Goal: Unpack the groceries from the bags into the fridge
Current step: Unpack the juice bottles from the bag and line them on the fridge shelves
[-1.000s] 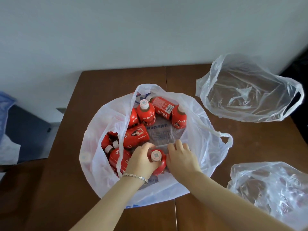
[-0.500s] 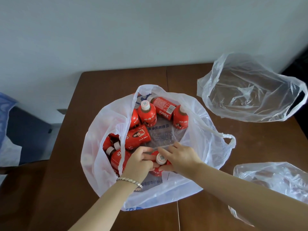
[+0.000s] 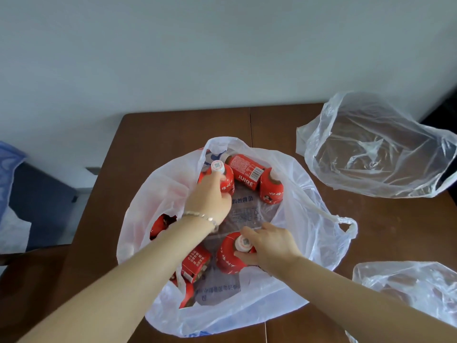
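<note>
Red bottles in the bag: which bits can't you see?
Head view only.
Far bottle: partly covered by the left hand, grip unclear.
Left-side bottles: veiled by the white bag's wall.
Near bottle: neck hidden by the right hand.
Lower-right bag: cut off by the frame edge.

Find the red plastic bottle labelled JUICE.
Head view: the red JUICE bottle lies on its side, far end of the white plastic bag, between two other red bottles.

The fingertips of the left hand (image 3: 210, 198) lay hidden against an upright white-capped red plastic bottle (image 3: 217, 167), so its grip could not be told. The right hand (image 3: 269, 246), curled round the neck of a nearer red bottle (image 3: 228, 258), masked its right side. A crumpled clear plastic bag (image 3: 405, 288) ran off the lower right corner.
</note>
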Action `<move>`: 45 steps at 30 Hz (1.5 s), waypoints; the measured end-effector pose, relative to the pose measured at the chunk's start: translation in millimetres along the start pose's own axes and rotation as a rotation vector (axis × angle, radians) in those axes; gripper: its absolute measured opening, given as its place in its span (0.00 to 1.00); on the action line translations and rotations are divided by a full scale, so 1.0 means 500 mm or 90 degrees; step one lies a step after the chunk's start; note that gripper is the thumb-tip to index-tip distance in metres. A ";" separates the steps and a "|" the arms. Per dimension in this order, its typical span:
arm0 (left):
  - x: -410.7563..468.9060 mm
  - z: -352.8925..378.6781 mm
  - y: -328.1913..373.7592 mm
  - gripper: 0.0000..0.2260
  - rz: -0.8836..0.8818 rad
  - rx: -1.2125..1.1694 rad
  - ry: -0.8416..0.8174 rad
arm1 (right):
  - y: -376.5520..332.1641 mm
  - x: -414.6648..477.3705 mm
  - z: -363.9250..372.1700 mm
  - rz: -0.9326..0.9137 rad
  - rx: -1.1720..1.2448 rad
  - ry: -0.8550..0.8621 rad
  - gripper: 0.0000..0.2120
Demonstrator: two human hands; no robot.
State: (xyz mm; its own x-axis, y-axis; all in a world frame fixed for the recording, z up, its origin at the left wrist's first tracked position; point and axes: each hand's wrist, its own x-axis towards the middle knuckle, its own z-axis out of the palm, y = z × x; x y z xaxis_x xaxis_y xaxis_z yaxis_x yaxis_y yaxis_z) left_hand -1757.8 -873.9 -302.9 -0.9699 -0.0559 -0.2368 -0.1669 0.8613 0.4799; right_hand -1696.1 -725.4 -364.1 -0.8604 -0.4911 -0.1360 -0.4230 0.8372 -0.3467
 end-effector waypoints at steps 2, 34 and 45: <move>0.061 0.005 0.012 0.16 0.053 0.156 0.056 | -0.002 0.005 -0.004 0.027 -0.001 -0.040 0.22; -0.128 -0.201 0.008 0.12 0.299 0.268 0.072 | -0.112 -0.030 -0.178 0.361 0.098 0.011 0.23; -0.228 -0.101 0.199 0.15 0.617 0.250 -0.011 | -0.154 -0.372 -0.350 0.622 0.079 0.269 0.18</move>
State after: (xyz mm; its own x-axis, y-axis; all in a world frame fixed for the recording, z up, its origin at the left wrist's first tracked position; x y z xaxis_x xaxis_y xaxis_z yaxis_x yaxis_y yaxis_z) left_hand -1672.9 -807.4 -185.6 -0.6545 0.7507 0.0895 0.7532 0.6373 0.1629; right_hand -1553.2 -656.2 -149.9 -0.8497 0.5209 -0.0818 0.5131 0.7809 -0.3562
